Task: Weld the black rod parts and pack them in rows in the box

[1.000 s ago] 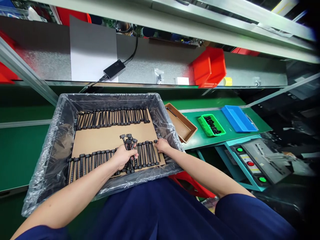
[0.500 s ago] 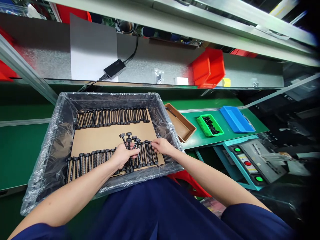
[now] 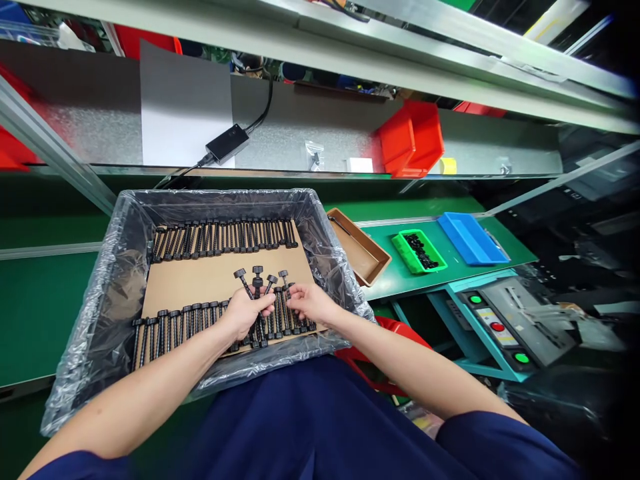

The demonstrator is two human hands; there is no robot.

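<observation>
Several black knob-headed screws (image 3: pixel 257 275) fan out from my left hand (image 3: pixel 246 312), whose fingers are wrapped round their shafts. My right hand (image 3: pixel 313 303) is closed just to the right, pinching a single black screw (image 3: pixel 284 275) with its round head up; its lower shaft is partly hidden. Under both hands lies the front row of similar screws (image 3: pixel 187 317), set side by side on a brown cardboard sheet (image 3: pixel 200 277). A second row (image 3: pixel 225 237) runs along the far side of the sheet, inside a bin lined with clear plastic (image 3: pixel 215 195).
Right of the bin are a brown tray (image 3: pixel 383 257), a green tray of small black parts (image 3: pixel 420 252) and a blue tray (image 3: pixel 473 239). A control box with buttons (image 3: pixel 497 327) stands farther right. Above, a shelf carries a red bin (image 3: pixel 413 140) and a black adapter (image 3: pixel 227 143).
My right hand has shifted left from the right end of the front row, and a screw now stands up at its fingertips. My left hand keeps its bunch nearly in place.
</observation>
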